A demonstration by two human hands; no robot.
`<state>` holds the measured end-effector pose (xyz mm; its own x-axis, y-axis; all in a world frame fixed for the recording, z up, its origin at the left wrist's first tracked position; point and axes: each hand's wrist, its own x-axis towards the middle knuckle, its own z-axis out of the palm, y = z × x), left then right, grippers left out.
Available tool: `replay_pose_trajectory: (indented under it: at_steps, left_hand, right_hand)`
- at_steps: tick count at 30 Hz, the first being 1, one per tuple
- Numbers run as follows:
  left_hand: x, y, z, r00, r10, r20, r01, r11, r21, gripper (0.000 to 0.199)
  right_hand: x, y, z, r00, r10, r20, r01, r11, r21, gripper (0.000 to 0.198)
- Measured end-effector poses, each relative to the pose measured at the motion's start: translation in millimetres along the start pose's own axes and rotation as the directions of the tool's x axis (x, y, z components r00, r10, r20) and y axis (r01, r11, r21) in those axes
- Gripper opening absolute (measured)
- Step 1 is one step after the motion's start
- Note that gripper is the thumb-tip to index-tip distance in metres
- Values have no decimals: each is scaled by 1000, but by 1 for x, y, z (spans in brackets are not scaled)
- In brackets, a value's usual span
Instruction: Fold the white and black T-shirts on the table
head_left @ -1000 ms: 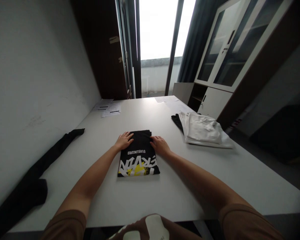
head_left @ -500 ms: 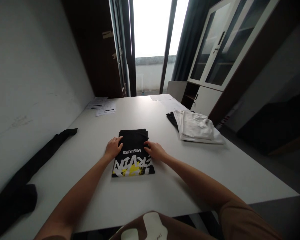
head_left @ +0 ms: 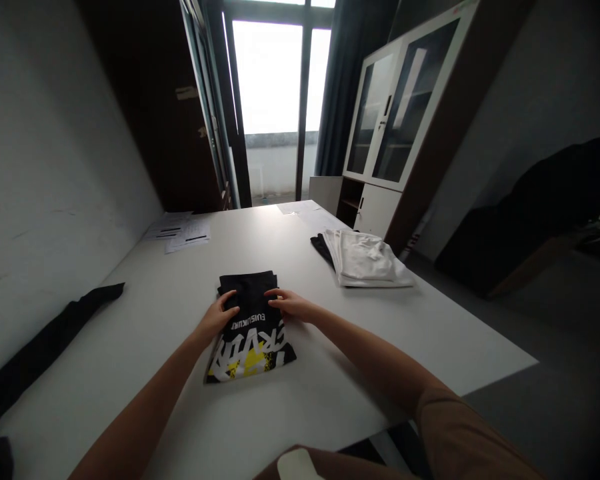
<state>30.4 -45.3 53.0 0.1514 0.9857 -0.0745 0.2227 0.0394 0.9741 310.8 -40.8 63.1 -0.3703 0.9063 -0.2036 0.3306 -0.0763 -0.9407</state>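
Observation:
A folded black T-shirt (head_left: 247, 327) with white lettering and a yellow print lies on the white table (head_left: 145, 320) in front of me. My left hand (head_left: 219, 315) grips its left side, the thumb and fingers curled over the edge. On the opposite side my right hand (head_left: 287, 305) pinches the right edge, with fingers over the top of the cloth. The fabric bows a little between the hands, and the near edge sits slightly askew. Parts of the fingers at the shirt's sides are hidden.
A stack of folded white clothes (head_left: 365, 257) with a black garment (head_left: 323, 250) beside and under it lies right of the shirt. Black cloth (head_left: 55, 333) stretches along the left. Papers (head_left: 187, 235) lie near the wall; a glass-door cabinet (head_left: 380, 120) stands behind.
The view has swung to the right, so everything sits further left. My hands have closed in over the shirt's sides, and the shirt has turned slightly and its lettering bends.

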Motion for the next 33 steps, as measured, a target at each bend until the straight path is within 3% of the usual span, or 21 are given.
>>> replay_pose_trajectory:
  at_steps: [5,10,13,16,18,21,24,26,29,33]
  left_hand:
    - [-4,-1,15,999,-27,-33,20,981,-193,68]
    - [-1,-4,7,993,-118,23,118,920,-374,87]
    - [-1,-3,6,995,-77,69,99,907,-410,96]
    - [0,-4,5,996,-64,58,80,928,-364,98]
    - [0,-5,5,999,-53,-12,48,958,-283,96]
    - [1,-5,3,992,21,-128,-35,994,-108,91]
    - [2,-5,0,982,117,-149,-114,993,30,89]
    - [2,-6,-2,975,174,-139,-166,984,65,89]
    - [3,-8,-2,960,247,-135,-244,969,35,90]
    - [0,-7,5,967,226,-119,-240,963,-122,92]
  right_hand:
    - [9,-3,-1,972,-183,-150,137,952,-275,48]
    - [29,-5,-6,989,-131,-69,131,991,-2,56]
    - [48,-8,-5,988,-112,-105,104,991,-84,52]
    - [64,-10,4,973,-172,-155,109,931,-347,47]
    - [68,-10,11,964,-220,-147,128,875,-467,49]
    - [61,-8,18,940,-307,-149,168,797,-581,54]
    - [52,-4,19,905,-413,-104,260,729,-633,60]
    - [51,-1,19,870,-488,-67,356,716,-600,61]
    - [59,3,23,838,-532,-118,431,780,-454,55]
    - [74,9,31,872,-437,-223,394,894,-212,45]
